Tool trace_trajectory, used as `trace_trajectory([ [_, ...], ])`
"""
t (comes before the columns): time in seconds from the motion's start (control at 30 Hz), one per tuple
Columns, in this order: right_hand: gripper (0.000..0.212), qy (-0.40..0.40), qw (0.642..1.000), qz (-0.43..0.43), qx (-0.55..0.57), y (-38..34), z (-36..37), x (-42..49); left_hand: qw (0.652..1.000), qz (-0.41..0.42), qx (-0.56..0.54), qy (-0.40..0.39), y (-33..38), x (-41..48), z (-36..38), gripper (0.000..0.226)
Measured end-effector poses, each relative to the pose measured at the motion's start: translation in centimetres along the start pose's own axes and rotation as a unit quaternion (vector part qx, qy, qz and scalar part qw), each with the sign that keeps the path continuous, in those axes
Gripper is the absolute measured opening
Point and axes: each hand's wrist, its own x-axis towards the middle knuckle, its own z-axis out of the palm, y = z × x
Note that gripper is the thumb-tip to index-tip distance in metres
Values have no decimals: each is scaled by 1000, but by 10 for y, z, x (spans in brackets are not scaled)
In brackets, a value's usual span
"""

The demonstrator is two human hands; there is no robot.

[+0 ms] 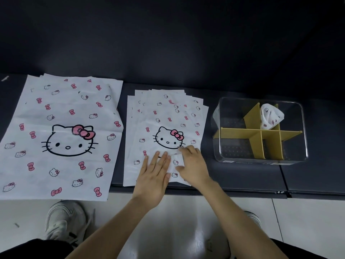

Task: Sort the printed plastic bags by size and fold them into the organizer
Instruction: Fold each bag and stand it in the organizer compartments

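Two stacks of white plastic bags printed with a cat face and pink bows lie on the dark table. The large bags (61,135) are at the left, the small bags (166,126) in the middle. My left hand (154,176) lies flat with straight fingers on the near edge of the top small bag. My right hand (193,166) is beside it, fingers curled, pinching a fold of that same bag. At the right stands a clear organizer (261,157) with yellow dividers (255,131). One folded bag (270,115) sits in its far right compartment.
The dark table (242,176) ends at a near edge just below my hands. Beneath it are a pale tiled floor (308,221) and a white shoe (65,219). A dark wall rises behind the table.
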Motion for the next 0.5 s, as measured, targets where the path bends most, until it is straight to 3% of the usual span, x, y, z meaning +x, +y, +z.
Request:
trace_trajectory([
  [0.1, 43, -117, 990, 76, -29, -8, -17, 17, 999, -5, -33, 5, -1, 2, -4, 56],
  [0.23, 22, -138, 986, 92, -12, -15, -28, 13, 968, -146, -198, 42, 2, 8, -18, 77],
  [0.3, 8, -104, 976, 127, 144, -15, -39, -2, 916, -219, -332, 45, 11, 13, -44, 68],
  [0.4, 16, -61, 899, 179, 395, -12, -65, -33, 788, -275, -547, 59, 26, 22, -79, 17],
  [0.43, 16, -50, 876, 184, 443, -9, -74, -43, 776, -268, -567, 62, 31, 25, -86, 5],
  [0.5, 12, -17, 829, 191, 525, 0, -92, -61, 742, -252, -618, 62, 49, 36, -100, 8],
])
